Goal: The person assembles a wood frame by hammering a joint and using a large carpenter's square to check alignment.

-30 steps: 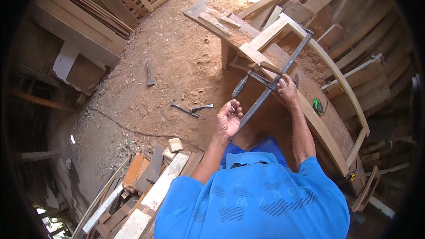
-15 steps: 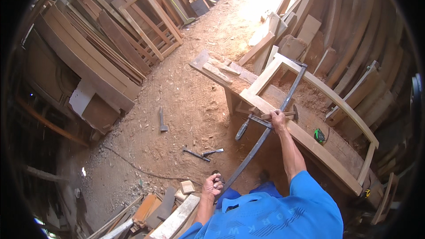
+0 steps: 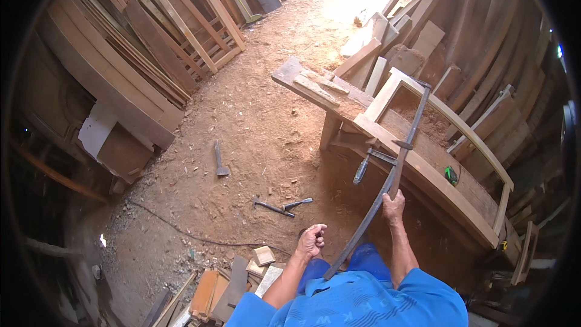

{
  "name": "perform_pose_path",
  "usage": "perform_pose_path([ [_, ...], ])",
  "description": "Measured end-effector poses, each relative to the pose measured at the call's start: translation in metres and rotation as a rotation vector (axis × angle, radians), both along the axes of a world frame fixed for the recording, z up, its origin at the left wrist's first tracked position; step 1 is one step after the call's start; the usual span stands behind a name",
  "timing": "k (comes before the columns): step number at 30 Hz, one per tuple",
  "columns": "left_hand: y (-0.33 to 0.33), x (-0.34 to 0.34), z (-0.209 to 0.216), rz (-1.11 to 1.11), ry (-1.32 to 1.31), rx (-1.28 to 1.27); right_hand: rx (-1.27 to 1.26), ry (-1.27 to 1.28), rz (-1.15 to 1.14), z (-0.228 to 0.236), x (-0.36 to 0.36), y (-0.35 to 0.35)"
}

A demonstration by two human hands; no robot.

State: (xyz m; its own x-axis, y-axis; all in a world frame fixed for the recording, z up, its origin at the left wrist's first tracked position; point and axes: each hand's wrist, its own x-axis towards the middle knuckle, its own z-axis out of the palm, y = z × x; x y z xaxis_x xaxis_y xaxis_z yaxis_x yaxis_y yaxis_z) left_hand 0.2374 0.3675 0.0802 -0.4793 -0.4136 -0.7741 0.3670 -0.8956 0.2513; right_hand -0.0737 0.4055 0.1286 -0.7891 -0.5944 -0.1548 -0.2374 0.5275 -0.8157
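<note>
My right hand point(image 3: 393, 207) is closed round the wooden handle of a hammer point(image 3: 397, 172), whose dark head lies over the frame's near rail. A long metal bar clamp point(image 3: 369, 215) spans the wooden frame point(image 3: 430, 175), one jaw at the far rail, its sliding jaw and screw handle point(image 3: 361, 171) at the near side. The bar's lower end reaches back to my shirt. My left hand point(image 3: 311, 241) is a loose fist left of the bar, apart from it; whatever its fingers may hold is hidden. The frame, with one curved rail, lies on a wooden bench point(image 3: 287, 71).
A green tape measure point(image 3: 451, 175) sits on the bench inside the frame. On the sawdust floor lie a chisel-like tool point(image 3: 220, 160) and two more hand tools point(image 3: 282, 207). Offcuts point(image 3: 206, 293) are piled at lower left. Boards and frames point(image 3: 200, 21) lean at left, curved timbers point(image 3: 484, 54) at right.
My right hand has drawn back from the frame's rail toward me, now on the hammer's handle, which has swung to point at me. My left hand has shifted slightly right and up.
</note>
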Motion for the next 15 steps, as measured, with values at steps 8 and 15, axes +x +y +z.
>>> perform_pose_path([
  [8, 0.018, 0.054, 0.001, -0.141, -0.023, -0.108, 0.230, 0.150, -0.015, -0.032, 0.028, 0.008],
  [15, 0.015, 0.037, 0.013, -0.143, -0.010, -0.135, 0.263, 0.082, -0.048, -0.022, 0.023, 0.003],
])
